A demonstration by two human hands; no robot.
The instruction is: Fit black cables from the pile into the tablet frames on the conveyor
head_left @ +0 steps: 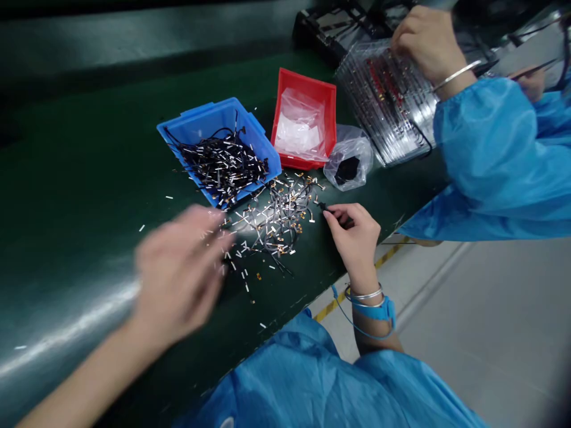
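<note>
A loose pile of small black cable pieces with white and gold ends (276, 220) lies on the dark green table (80, 178). My right hand (354, 235) rests at the pile's right edge, fingers pinched on one small black piece. My left hand (181, 270) hovers over the pile's left edge, smeared by motion, so its fingers cannot be read. A blue wrist strap and bangles sit on my right wrist.
A blue bin (218, 148) full of the same cable pieces stands behind the pile. Beside it are a red bin (307, 122) with clear bags and a small plastic bag (350, 157) with black parts. A co-worker's hand (426, 38) in a blue sleeve touches a clear parts tray (388, 113).
</note>
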